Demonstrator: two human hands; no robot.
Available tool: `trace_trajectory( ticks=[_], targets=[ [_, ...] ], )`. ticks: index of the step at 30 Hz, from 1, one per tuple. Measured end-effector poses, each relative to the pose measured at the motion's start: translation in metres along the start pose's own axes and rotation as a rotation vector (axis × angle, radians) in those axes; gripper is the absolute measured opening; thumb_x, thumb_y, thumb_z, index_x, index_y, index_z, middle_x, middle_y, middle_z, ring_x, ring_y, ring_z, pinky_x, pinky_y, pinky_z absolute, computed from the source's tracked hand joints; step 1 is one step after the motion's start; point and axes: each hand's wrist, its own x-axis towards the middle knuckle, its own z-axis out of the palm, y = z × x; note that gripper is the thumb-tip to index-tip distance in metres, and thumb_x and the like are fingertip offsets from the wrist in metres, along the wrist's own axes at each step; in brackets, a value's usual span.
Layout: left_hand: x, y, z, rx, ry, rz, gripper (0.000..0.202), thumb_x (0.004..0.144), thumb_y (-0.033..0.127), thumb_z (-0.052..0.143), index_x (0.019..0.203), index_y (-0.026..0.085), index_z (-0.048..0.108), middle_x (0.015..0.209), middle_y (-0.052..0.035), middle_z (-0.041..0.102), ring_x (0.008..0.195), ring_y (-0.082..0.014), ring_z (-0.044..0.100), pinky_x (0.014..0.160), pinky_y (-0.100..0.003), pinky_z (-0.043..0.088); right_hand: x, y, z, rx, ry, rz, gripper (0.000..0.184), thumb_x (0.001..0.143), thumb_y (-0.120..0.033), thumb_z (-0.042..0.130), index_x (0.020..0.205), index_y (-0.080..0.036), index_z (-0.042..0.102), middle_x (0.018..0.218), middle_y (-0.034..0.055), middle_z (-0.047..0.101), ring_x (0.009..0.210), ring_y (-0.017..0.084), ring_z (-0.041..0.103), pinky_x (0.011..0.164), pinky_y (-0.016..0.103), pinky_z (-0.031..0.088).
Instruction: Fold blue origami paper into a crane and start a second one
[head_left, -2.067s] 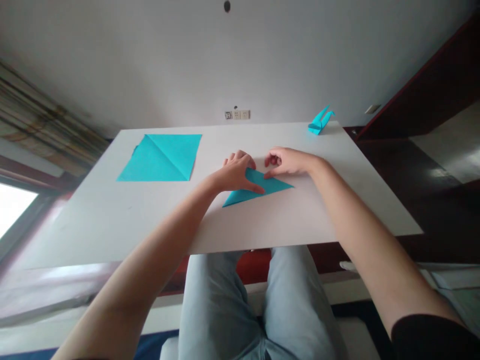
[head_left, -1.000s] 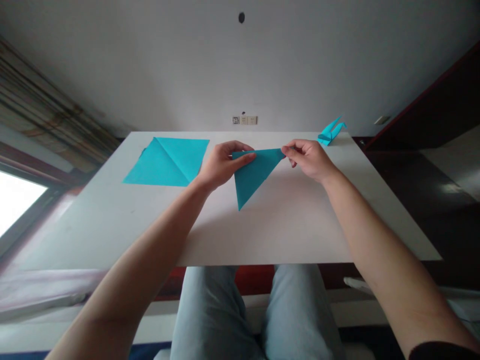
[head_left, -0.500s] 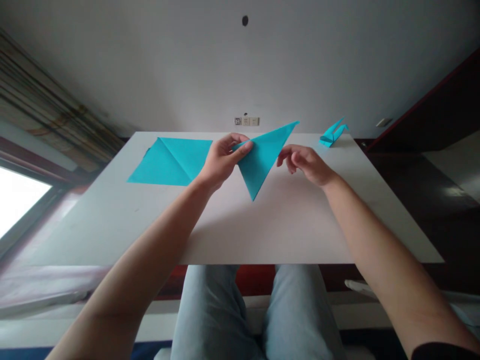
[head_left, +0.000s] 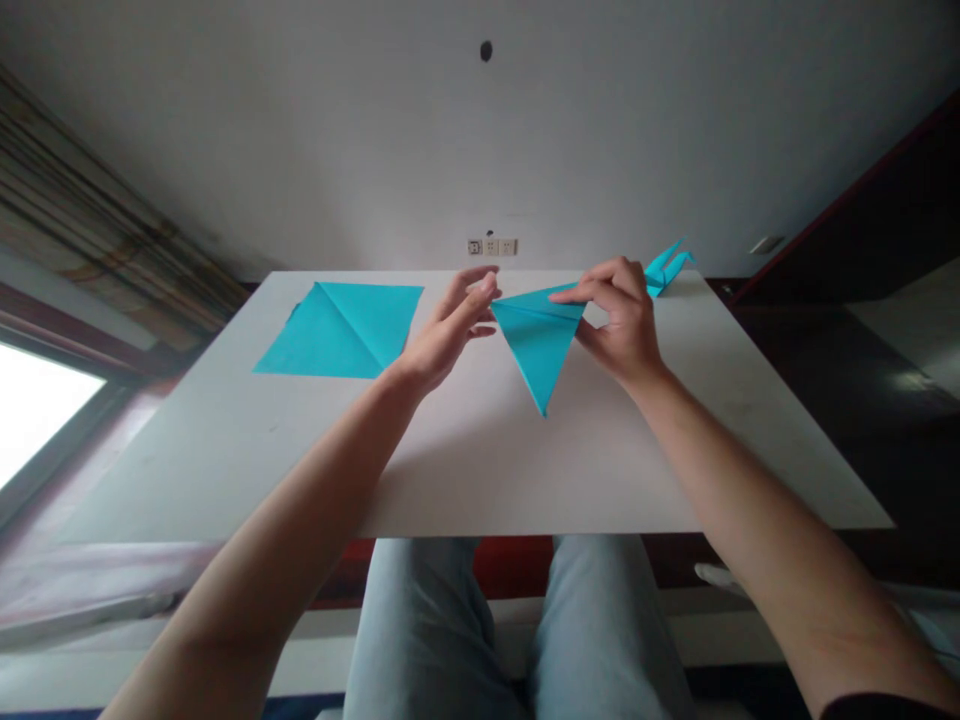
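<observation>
- Hands first: my right hand (head_left: 626,325) is closed in a pinch on the top edge of the folded turquoise paper triangle (head_left: 541,345). The fingers curl over the edge near its right corner.
- My left hand (head_left: 450,325) is open and holds nothing, fingers stretched long and close together. Its fingertips sit just beside the triangle's left corner; I cannot tell whether they touch it.
- That triangle hangs in the air between my hands, above the middle of the white desk (head_left: 480,480), long edge on top and sharp point aimed down.
- What worries me: only one corner is gripped, so I judge the folded layers could slide or gape apart and lose their alignment.
- Too hard a pinch from my right fingers could dent or wrinkle that top edge.
- A careless poke from my left fingertips could bend the thin left corner.
- Both my forearms reach forward and angle in toward each other. The right wrist is cocked with the back of the hand toward me; the left wrist is nearly straight, palm turned to the right.
- The flat turquoise paper square (head_left: 341,328) lies on the desk well apart to the left. A small folded turquoise paper figure (head_left: 667,268) sits at the far right, beyond my right hand.
</observation>
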Motion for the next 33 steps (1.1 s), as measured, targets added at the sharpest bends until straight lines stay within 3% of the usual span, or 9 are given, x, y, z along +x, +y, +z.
trace_trajectory(
  ticks=[3, 5, 9, 13, 17, 20, 24, 27, 33],
  targets=[
    [-0.001, -0.003, 0.005, -0.305, -0.140, -0.126, 0.084, 0.096, 0.083, 0.096, 0.156, 0.028, 0.074, 0.132, -0.0112, 0.087, 0.114, -0.0271, 0.085, 0.094, -0.038, 0.069, 0.001, -0.003, -0.002, -0.091, -0.034, 0.010, 0.025, 0.115, -0.045, 0.075, 0.120, -0.038, 0.099, 0.124, 0.0156, 0.081, 0.124, 0.045, 0.073, 0.121, 0.074, 0.060],
    [0.000, -0.005, 0.007, -0.333, -0.166, -0.127, 0.083, 0.087, 0.072, 0.109, 0.148, 0.025, 0.078, 0.117, -0.0074, 0.086, 0.106, -0.0237, 0.081, 0.090, -0.034, 0.067, 0.001, -0.006, -0.001, -0.097, -0.062, -0.011, 0.023, 0.114, -0.046, 0.078, 0.115, -0.038, 0.099, 0.123, 0.0147, 0.080, 0.120, 0.043, 0.073, 0.123, 0.075, 0.059],
    [0.003, -0.011, 0.006, -0.345, -0.109, -0.065, 0.065, 0.086, 0.056, 0.110, 0.136, 0.025, 0.083, 0.115, -0.0054, 0.087, 0.097, -0.0190, 0.077, 0.085, -0.031, 0.063, 0.001, -0.005, -0.001, -0.089, -0.067, -0.006, 0.025, 0.114, -0.036, 0.074, 0.116, -0.036, 0.099, 0.129, 0.0163, 0.078, 0.125, 0.045, 0.072, 0.124, 0.078, 0.058],
    [0.007, -0.014, 0.000, -0.273, -0.016, 0.002, 0.056, 0.085, 0.050, 0.107, 0.130, 0.025, 0.085, 0.130, -0.0097, 0.089, 0.107, -0.0231, 0.080, 0.090, -0.034, 0.065, 0.001, 0.003, -0.002, -0.030, -0.028, 0.041, 0.035, 0.112, -0.032, 0.068, 0.134, -0.034, 0.095, 0.139, 0.0189, 0.073, 0.140, 0.047, 0.071, 0.119, 0.074, 0.064],
    [0.009, -0.013, -0.003, -0.261, -0.007, 0.058, 0.055, 0.083, 0.048, 0.108, 0.129, 0.023, 0.090, 0.123, -0.0099, 0.090, 0.105, -0.0241, 0.079, 0.091, -0.036, 0.066, 0.000, 0.016, 0.002, 0.121, 0.044, 0.099, 0.050, 0.110, -0.045, 0.069, 0.155, -0.029, 0.081, 0.150, 0.0195, 0.069, 0.120, 0.036, 0.076, 0.112, 0.061, 0.068],
    [0.010, -0.012, -0.003, -0.273, -0.024, 0.083, 0.052, 0.083, 0.043, 0.108, 0.129, 0.024, 0.092, 0.109, -0.0064, 0.088, 0.096, -0.0216, 0.076, 0.085, -0.034, 0.063, 0.002, 0.021, 0.006, 0.344, 0.032, 0.220, 0.061, 0.107, -0.064, 0.074, 0.160, -0.032, 0.071, 0.144, 0.0131, 0.074, 0.101, 0.028, 0.076, 0.103, 0.052, 0.069],
    [0.009, -0.013, -0.003, -0.281, -0.012, 0.105, 0.051, 0.084, 0.035, 0.108, 0.130, 0.023, 0.092, 0.087, -0.0001, 0.077, 0.082, -0.0170, 0.069, 0.075, -0.030, 0.054, 0.005, 0.017, 0.008, 0.641, -0.033, 0.255, 0.065, 0.098, -0.089, 0.084, 0.130, -0.033, 0.079, 0.103, 0.0014, 0.076, 0.087, 0.025, 0.073, 0.085, 0.043, 0.066],
    [0.008, -0.012, -0.004, -0.265, 0.005, 0.056, 0.055, 0.085, 0.031, 0.107, 0.136, 0.022, 0.090, 0.079, 0.0027, 0.072, 0.076, -0.0153, 0.066, 0.071, -0.029, 0.051, 0.005, 0.013, 0.006, 0.740, -0.107, 0.212, 0.059, 0.101, -0.089, 0.084, 0.101, -0.030, 0.079, 0.089, 0.0010, 0.076, 0.084, 0.024, 0.072, 0.079, 0.040, 0.062],
    [0.005, -0.005, -0.006, -0.322, 0.010, -0.034, 0.062, 0.082, 0.030, 0.109, 0.138, 0.017, 0.085, 0.091, -0.0028, 0.086, 0.089, -0.0197, 0.080, 0.086, -0.033, 0.066, 0.001, 0.017, 0.004, 0.852, -0.137, 0.228, 0.063, 0.106, -0.094, 0.076, 0.106, -0.032, 0.087, 0.092, 0.0018, 0.079, 0.080, 0.023, 0.071, 0.077, 0.040, 0.059]
  ],
)
